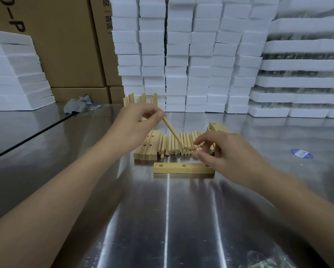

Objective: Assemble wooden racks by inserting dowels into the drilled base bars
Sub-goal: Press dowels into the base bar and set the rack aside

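Note:
A drilled wooden base bar (183, 168) lies crosswise on the metal table, three holes showing on top. Behind it lies a row of loose dowels (181, 144). My left hand (137, 124) pinches one dowel (172, 131) by its upper end, tilted, its lower tip resting among the loose ones. My right hand (226, 151) hovers over the right end of the bar and the pile, fingers curled at the dowels there; a grip is not visible. More drilled bars (148, 147) are stacked left of the pile, and others (217, 127) at its right.
Finished racks with upright dowels (141, 98) stand at the back of the table. White foam blocks (181, 55) are stacked behind, cardboard boxes (65, 45) to the left. A grey cloth (77, 105) lies at back left, a blue sticker (301, 153) at right, plastic wrap (262, 258) near the front.

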The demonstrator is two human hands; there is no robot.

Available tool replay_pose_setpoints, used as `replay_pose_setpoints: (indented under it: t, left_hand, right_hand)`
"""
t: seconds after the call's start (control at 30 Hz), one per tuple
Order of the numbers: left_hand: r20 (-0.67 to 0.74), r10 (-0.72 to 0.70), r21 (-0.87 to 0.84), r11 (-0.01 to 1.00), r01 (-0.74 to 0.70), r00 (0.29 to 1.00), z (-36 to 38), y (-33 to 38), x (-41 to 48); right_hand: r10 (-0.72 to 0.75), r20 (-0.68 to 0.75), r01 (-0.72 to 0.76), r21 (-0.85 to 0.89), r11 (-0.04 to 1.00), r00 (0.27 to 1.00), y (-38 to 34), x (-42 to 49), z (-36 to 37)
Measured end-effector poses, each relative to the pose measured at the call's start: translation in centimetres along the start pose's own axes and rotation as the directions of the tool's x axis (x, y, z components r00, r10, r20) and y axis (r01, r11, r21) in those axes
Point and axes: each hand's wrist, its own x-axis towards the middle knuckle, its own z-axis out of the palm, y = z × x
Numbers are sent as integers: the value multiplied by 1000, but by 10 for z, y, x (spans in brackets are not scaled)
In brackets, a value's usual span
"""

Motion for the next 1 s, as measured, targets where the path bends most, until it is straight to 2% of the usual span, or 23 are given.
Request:
replay_pose_setpoints:
  t: [0.13, 0.37, 0.67, 0.8, 1.0]
  left_hand:
    - [91, -30, -53, 998, 35, 995, 3, 2, -1]
    - [149, -13, -44, 999, 20, 989, 9, 2, -3]
    - [168, -7, -75, 997, 20, 986, 12, 8, -4]
    - [165, -1, -136, 990, 23, 986, 13, 11, -4]
    - [168, -46, -245, 966, 87, 985, 15, 14, -4]
  right_hand:
    - [-26, 17, 25, 39, 999, 1000, -3, -1, -1]
    - [-150, 87, 144, 71, 987, 985, -11, -2, 5]
    - [-215, 41, 213, 53, 976, 976, -19, -4, 6]
    - [-181, 12, 180, 59, 982, 983, -21, -4, 9]
    - [-2, -3, 3, 264, 965, 1000, -18, -3, 20]
